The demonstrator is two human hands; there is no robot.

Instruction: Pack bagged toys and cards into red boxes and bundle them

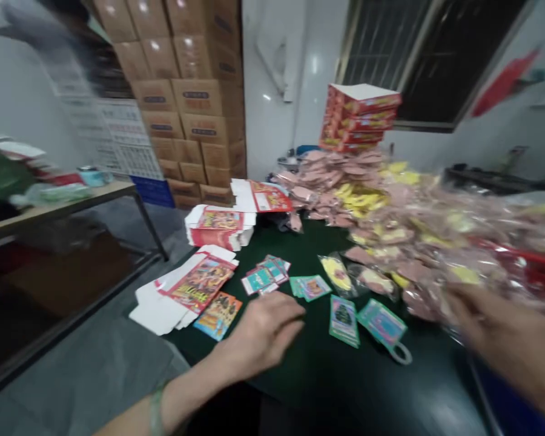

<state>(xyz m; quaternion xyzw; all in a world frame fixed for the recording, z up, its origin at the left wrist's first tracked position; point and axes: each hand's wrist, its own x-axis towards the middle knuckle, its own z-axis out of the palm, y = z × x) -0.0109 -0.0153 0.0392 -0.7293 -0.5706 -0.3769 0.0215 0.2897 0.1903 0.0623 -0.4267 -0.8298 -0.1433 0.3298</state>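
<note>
My left hand [266,330], with a pale green bangle [156,409] at the wrist, is over the dark table with its fingers curled together; whatever they hold is hidden. Just beyond it lie a few teal and pink printed cards [261,280]. Small stacks of green-edged cards [344,321] spread to its right, one beside a pale ring [400,353]. Smeared by motion at the right edge, my right hand [499,339] is by a heap of clear-wrapped pink and yellow pieces [409,242]. Its grip does not show clearly.
Flat printed cartons [200,281] and an orange-blue card [218,315] lie left of my hand. More cartons [220,224] stand behind. Red boxes [361,118] are stacked at the back. Brown cardboard boxes [200,121] line the wall; another table [113,192] stands left.
</note>
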